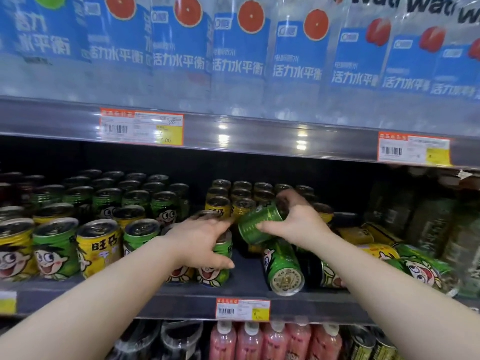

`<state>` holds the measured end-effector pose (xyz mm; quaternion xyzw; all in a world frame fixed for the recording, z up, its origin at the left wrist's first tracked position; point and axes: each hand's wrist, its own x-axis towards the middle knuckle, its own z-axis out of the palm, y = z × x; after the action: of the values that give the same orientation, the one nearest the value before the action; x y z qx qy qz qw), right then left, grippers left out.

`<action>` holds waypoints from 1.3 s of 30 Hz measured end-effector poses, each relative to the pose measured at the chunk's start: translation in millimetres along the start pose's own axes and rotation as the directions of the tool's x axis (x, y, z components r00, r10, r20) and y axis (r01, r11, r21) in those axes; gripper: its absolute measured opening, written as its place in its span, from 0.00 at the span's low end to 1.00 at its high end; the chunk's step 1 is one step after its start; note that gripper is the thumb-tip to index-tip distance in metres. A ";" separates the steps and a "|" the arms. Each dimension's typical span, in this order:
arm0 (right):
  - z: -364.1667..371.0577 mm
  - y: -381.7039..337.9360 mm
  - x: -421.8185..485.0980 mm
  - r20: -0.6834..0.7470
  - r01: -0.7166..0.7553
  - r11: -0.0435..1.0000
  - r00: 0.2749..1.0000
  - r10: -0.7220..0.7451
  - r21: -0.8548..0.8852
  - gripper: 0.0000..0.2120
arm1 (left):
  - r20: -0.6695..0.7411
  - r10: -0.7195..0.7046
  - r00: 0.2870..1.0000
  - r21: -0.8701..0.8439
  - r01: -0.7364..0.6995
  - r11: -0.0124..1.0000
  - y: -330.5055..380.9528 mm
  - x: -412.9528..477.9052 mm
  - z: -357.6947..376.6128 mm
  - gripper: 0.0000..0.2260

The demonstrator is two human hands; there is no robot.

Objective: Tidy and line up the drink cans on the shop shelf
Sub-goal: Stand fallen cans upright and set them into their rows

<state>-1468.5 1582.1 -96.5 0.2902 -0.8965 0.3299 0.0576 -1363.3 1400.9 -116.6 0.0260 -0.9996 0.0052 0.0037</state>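
Smooth, rigid metal and probably full, the tilted green can [255,226] should feel weighty and slippery, so it is best taken round its side wall. The right hand [296,224] grips it that way, raised above the toppled cans [283,268] near the shelf [181,298] front edge. Just beside it, the left hand [200,242] curls over an upright green can [217,272].

Two hands: the left hand [200,237] holds one upright can [219,263], the right hand [298,222] one tilted can [255,226]. At least five lying cans [284,266]. Standing cans [55,250] number in the dozens; the dark back rows cannot be counted. Eight blue bottles [239,48], five pink bottles [249,344], four tags [141,127], one of them cut off
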 end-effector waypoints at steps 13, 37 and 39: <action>33.5 -1.0 -5.4 0.415 0.263 0.958 0.889 -0.194 -0.114 0.42 | 0.025 -0.024 0.999 -0.045 0.025 0.999 -0.5 -1.1 -1.4 0.42; 6.6 67.2 52.4 0.552 0.360 0.830 0.831 -0.076 -0.427 0.37 | 0.082 0.027 0.996 -0.027 -0.024 0.999 34.4 18.9 -1.9 0.36; 8.4 68.7 57.0 0.552 0.371 0.807 0.831 -0.068 -0.459 0.40 | 0.082 0.022 0.996 -0.033 -0.019 0.999 34.2 19.6 -1.1 0.36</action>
<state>-1553.1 1591.5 -124.5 0.4435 -0.8933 -0.0391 -0.0623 -1384.6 1434.1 -115.7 0.0158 -0.9991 -0.0118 -0.0370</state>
